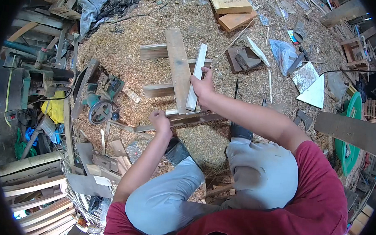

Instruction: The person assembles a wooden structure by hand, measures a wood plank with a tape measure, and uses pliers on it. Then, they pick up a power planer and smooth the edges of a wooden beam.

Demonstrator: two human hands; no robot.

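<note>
A pale narrow wood strip (197,77) stands out beside a wider brown board (178,65), which lies across several short wood pieces (158,90). My right hand (203,85) is closed round the pale strip near its middle. Lower down, my left hand (160,120) has its fingers curled at the left end of a light strip (182,113) near the board's lower end; what its fingertips hold is too small to make out. Under both, a long dark wood piece (196,120) runs crosswise in front of my feet.
Sawdust and shavings cover the ground. A machine with a handwheel (100,111) is at the left. Thick wood blocks (229,2) lie at the top, a clear plastic bag (283,54) and white pieces (312,91) at the right, and a green basin (349,136) farther right.
</note>
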